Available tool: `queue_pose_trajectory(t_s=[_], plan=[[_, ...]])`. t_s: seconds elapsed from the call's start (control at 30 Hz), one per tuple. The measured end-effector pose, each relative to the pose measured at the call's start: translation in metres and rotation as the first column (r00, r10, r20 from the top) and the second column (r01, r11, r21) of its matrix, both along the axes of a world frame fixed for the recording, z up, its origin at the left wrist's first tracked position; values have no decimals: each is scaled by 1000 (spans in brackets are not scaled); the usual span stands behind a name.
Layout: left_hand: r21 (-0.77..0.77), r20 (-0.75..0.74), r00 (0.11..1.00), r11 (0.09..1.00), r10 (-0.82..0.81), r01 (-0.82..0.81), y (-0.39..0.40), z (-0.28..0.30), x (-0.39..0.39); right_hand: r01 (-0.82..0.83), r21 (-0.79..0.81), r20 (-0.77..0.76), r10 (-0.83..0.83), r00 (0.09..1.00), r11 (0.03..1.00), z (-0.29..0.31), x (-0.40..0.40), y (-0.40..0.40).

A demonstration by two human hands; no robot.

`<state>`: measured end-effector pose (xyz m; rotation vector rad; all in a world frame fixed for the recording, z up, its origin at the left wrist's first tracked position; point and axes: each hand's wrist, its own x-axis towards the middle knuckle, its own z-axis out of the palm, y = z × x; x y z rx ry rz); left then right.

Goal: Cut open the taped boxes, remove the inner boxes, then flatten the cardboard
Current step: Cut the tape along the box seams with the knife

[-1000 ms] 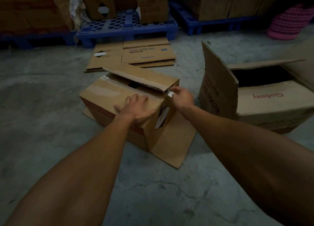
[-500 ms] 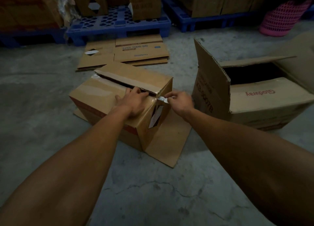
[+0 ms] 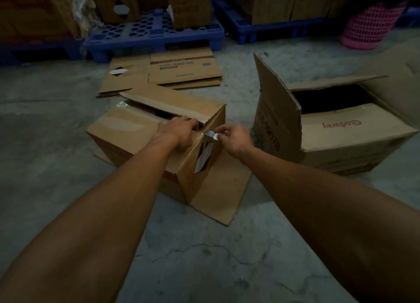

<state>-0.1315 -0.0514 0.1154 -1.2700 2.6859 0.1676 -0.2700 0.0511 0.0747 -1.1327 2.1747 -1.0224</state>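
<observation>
A brown cardboard box (image 3: 127, 129) sits on the concrete floor at the centre, its top seam split and its far flap raised slightly. My left hand (image 3: 180, 132) grips the edge of the near top flap at the box's right end. My right hand (image 3: 234, 139) pinches a shiny strip of clear tape (image 3: 211, 135) at the box's upper right corner. The near end flap (image 3: 220, 189) lies folded out flat on the floor. A white label shows through a cut-out in the box's right end.
A larger open box (image 3: 341, 139) printed "Glodway" stands to the right, one flap upright. Flattened cardboard (image 3: 172, 73) lies behind the centre box. Blue pallets (image 3: 154, 34) with stacked cartons line the back. A pink basket (image 3: 372, 27) stands at the far right.
My left hand slid from flat on the near top flap to gripping its edge. My right hand took hold of the tape at the corner and pulled it a little to the right.
</observation>
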Motion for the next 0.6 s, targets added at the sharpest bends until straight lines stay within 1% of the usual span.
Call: queue_pose_trajectory(t_s=[0.1, 0.2, 0.37, 0.6], plan=[[37, -24, 1000, 999, -7, 8, 2, -4, 4, -20, 21, -15, 20, 1000, 1000, 0, 2, 1], [-19, 20, 999, 999, -39, 39, 5, -1, 6, -39, 34, -42, 41, 998, 999, 1, 3, 1], [-42, 65, 996, 997, -60, 63, 6, 5, 7, -31, 32, -8, 32, 999, 999, 4, 2, 3], [-69, 71, 996, 996, -46, 51, 7, 6, 8, -59, 14, 52, 58, 997, 998, 5, 7, 4]])
